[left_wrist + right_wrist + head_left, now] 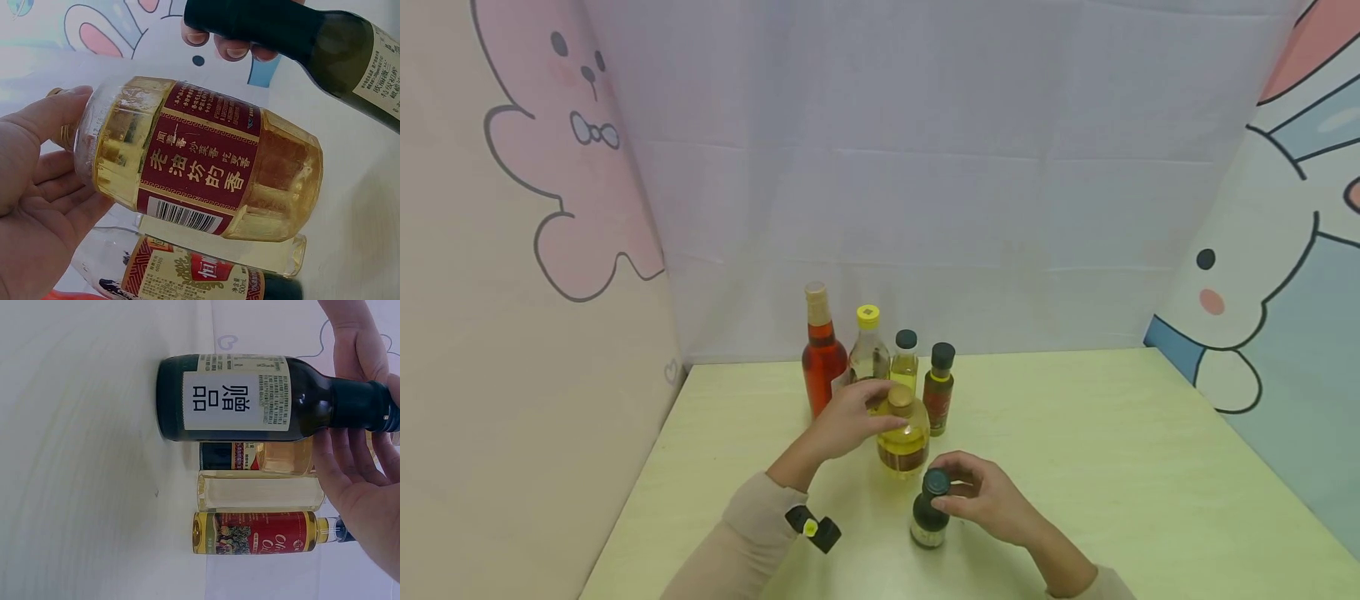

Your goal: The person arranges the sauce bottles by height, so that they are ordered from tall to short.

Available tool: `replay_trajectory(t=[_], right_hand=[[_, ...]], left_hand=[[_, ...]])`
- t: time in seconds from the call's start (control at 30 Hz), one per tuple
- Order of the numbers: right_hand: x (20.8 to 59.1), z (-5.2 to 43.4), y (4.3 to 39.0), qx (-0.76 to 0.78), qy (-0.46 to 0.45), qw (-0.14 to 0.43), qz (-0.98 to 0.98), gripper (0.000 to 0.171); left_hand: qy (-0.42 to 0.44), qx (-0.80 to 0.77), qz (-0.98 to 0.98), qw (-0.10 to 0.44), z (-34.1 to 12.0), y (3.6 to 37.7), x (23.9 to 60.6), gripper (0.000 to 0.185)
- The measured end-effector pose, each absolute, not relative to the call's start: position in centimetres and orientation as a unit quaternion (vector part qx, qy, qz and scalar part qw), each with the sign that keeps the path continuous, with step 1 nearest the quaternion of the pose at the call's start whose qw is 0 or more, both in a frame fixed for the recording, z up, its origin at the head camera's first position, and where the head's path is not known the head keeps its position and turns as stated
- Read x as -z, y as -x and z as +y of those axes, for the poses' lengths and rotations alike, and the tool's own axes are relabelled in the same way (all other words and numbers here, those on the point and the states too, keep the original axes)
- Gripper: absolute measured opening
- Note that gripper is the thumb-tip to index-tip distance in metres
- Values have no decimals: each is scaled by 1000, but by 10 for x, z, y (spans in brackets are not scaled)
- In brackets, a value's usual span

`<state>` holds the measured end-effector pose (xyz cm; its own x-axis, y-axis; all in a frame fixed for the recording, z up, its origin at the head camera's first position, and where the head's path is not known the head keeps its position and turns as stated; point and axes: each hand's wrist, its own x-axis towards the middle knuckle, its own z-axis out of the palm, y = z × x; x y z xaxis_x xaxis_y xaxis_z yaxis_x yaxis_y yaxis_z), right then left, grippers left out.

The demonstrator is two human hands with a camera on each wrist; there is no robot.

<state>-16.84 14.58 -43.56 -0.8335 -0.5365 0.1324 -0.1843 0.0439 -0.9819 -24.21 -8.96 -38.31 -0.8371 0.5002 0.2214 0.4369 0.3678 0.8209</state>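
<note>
A squat bottle of golden oil (pixel 904 446) with a gold cap and a maroon label stands in front of a group of bottles. My left hand (pixel 853 421) reaches to its top, thumb and fingers round the neck and cap. Closer to me stands a dark green bottle (pixel 930 517) with a dark cap. The fingers and thumb of my right hand (pixel 988 500) hold it by the neck from the right. Its pale label with a white sticker (pixel 219 401) shows in the right wrist view. The oil bottle's label (pixel 199 159) faces the left wrist camera.
Behind the oil bottle stand a tall red bottle (pixel 824 362), a yellow-capped bottle (pixel 869 354), a slim oil bottle (pixel 904 367) and a dark-capped olive oil bottle (pixel 938 396). A white cloth (pixel 925 208) hangs at the table's back edge; printed panels (pixel 1262 333) flank the sides.
</note>
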Motion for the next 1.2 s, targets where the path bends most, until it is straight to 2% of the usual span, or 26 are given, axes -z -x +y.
replay_trajectory(t=[0.8,1.2], right_hand=[[435,146,170,633,254,132,719,33],[435,146,169,635,254,126,719,34]], left_hand=[[-319,-490,809,55,-59,264,391,39],[-353,-459,813,59,-38,271,391,42]])
